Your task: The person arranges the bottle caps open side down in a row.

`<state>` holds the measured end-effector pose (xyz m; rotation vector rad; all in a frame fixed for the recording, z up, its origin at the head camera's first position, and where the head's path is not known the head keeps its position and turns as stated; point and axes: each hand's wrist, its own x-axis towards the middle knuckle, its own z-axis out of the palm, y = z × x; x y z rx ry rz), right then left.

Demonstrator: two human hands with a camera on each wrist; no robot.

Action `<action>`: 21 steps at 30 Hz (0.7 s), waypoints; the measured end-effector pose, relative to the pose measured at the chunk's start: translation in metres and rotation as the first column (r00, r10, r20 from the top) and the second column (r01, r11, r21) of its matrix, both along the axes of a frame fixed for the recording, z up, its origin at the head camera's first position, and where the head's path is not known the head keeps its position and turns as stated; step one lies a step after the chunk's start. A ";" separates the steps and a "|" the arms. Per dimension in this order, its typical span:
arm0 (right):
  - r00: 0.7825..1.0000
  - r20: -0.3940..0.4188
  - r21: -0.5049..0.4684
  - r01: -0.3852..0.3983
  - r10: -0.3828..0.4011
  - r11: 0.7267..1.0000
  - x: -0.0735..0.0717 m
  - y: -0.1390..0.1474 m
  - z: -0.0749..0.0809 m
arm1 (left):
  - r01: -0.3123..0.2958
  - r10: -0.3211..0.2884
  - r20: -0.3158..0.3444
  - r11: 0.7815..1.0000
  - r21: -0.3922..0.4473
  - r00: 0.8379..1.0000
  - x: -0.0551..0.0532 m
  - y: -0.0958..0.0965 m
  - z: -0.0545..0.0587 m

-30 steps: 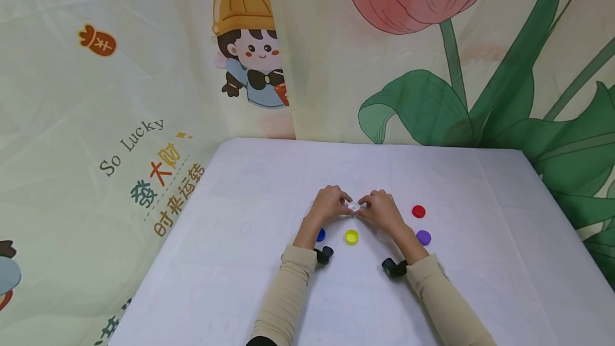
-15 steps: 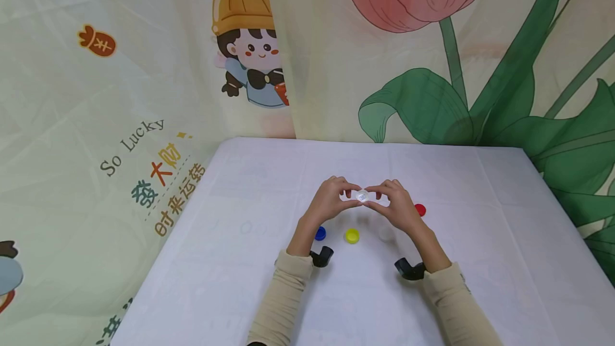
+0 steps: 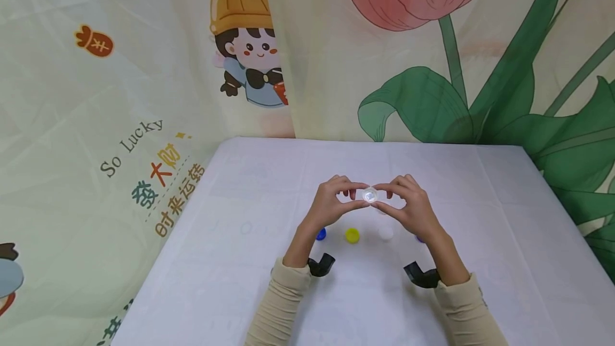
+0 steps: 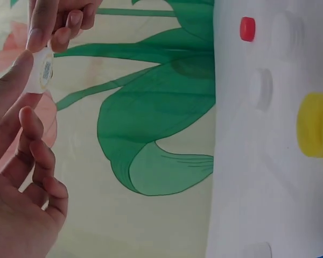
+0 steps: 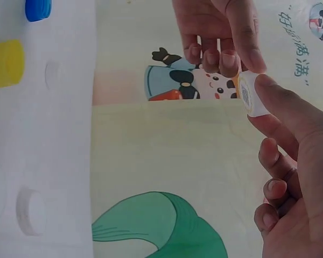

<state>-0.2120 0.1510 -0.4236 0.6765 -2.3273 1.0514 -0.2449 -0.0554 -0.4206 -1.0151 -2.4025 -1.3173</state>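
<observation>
- The left hand's (image 3: 331, 199) thumb and forefinger are closed down to the rim of a small whitish disc (image 3: 370, 195), pinching its left side; the remaining fingers curl loosely beneath.
- The right hand (image 3: 412, 206) mirrors this, its thumb and forefinger pinching the disc's right side, so the two pairs of fingertips meet around it, nearly touching each other.
- The disc sits between both sets of fingers, held well above the white surface (image 3: 365, 303); the wrist views show a small printed code on the face turned down toward that surface.
- A yellow cap (image 3: 352, 236) lies on the surface on the person's side of the left fingers, between the two wrists.
- A white cap (image 3: 386, 234) lies just to the yellow one's right, on the person's side of the right thumb.
- A blue cap (image 3: 321, 234) peeks out beside the left wrist, behind those fingers.
- A purple cap (image 3: 420, 238) is mostly hidden by the right wrist.
- A red cap (image 4: 247, 29) appears in the left wrist view, lower than the fingers and well apart from them.
</observation>
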 end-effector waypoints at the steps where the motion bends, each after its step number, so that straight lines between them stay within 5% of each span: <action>1: 1.000 -0.007 0.000 0.001 -0.001 1.000 0.000 0.000 0.001 | -0.003 0.003 0.017 1.000 0.007 1.000 0.000 0.000 0.000; 4: 1.000 -0.018 -0.002 0.001 -0.001 1.000 -0.001 0.000 0.001 | -0.033 0.029 0.122 0.999 0.030 0.992 0.002 0.000 0.001; 6: 1.000 -0.024 -0.001 0.000 0.000 1.000 -0.001 -0.001 0.001 | -0.066 0.056 0.229 0.997 0.035 0.972 0.003 0.000 0.000; 12: 1.000 -0.025 0.000 -0.008 0.008 1.000 0.000 -0.001 0.000 | -0.111 0.089 0.508 0.994 0.015 0.857 0.009 0.003 0.008; 17: 1.000 -0.016 0.007 -0.005 0.005 1.000 0.001 -0.001 0.000 | -0.123 0.086 0.604 0.992 0.020 0.792 0.018 0.006 0.024; 21: 1.000 -0.004 0.001 0.000 0.000 1.000 0.002 -0.001 -0.001 | -0.142 0.096 0.620 0.990 0.024 0.778 0.010 0.008 0.010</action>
